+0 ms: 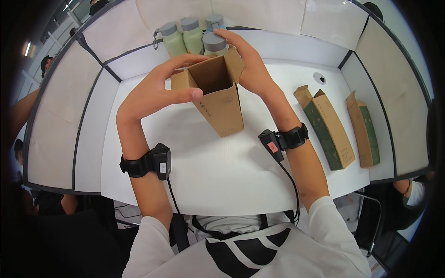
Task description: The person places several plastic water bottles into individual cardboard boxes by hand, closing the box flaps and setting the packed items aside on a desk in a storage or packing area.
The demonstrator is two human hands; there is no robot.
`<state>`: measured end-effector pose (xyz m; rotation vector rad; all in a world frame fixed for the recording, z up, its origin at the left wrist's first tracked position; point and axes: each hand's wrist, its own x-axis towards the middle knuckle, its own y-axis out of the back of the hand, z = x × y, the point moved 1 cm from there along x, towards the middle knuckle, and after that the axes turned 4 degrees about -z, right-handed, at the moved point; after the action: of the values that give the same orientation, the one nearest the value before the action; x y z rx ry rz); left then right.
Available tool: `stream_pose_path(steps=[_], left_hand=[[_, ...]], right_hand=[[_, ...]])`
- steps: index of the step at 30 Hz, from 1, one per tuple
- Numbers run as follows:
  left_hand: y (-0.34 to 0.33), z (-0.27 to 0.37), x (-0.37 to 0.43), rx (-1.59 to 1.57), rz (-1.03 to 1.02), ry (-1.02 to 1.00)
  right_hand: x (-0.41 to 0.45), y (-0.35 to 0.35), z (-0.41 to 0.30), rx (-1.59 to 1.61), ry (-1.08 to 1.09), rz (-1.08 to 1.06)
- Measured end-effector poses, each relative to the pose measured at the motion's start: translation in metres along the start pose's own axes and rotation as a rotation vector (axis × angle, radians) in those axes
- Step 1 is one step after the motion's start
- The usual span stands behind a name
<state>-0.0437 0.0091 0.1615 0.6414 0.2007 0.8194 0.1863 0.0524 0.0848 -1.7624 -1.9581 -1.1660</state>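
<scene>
An open-topped cardboard box (pixel 222 107) stands upright before me, its flaps raised and its inside dark. My left hand (pixel 160 87) is around its left side, the thumb on the front edge of the opening. Beyond the box, my right hand (pixel 245 62) reaches past the right flap, its index finger at the grey lid of a bottle (pixel 214 42); its other fingers are mostly hidden, so its grip is unclear. Close by are two light green bottles with grey lids (pixel 172 40) (pixel 192 33) and a bottle with a grey-blue lid (pixel 215 22).
Two green and brown cardboard boxes (pixel 328 128) (pixel 365 133) lie at the right of the white table (pixel 215 187). A round cable hole (pixel 319 78) is at the back right. Partition panels (pixel 299 47) enclose the table. Cables hang from both wrist devices. Other people are partly visible outside.
</scene>
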Motion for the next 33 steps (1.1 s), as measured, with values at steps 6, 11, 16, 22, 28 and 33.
stream_pose_path(steps=[6, 11, 16, 22, 28, 33], left_hand=[[-0.003, 0.003, 0.005, 0.003, 0.015, 0.002], [-0.006, 0.002, 0.006, -0.011, 0.012, -0.007], [-0.009, 0.003, 0.006, -0.002, 0.038, 0.001], [-0.011, -0.003, 0.011, 0.029, 0.036, -0.044], [-0.016, 0.004, 0.01, 0.003, 0.011, -0.027], [-0.019, -0.002, 0.013, -0.035, 0.001, -0.073]], right_hand=[[0.001, 0.003, -0.002, -0.09, 0.025, 0.123], [0.0, 0.007, 0.001, 0.025, -0.105, 0.139], [0.0, 0.012, 0.004, 0.036, -0.14, 0.139], [-0.001, 0.017, 0.017, -0.045, -0.138, 0.165], [0.0, 0.036, 0.01, 0.008, -0.188, 0.231], [0.004, 0.087, -0.027, -0.217, -0.036, 0.606]])
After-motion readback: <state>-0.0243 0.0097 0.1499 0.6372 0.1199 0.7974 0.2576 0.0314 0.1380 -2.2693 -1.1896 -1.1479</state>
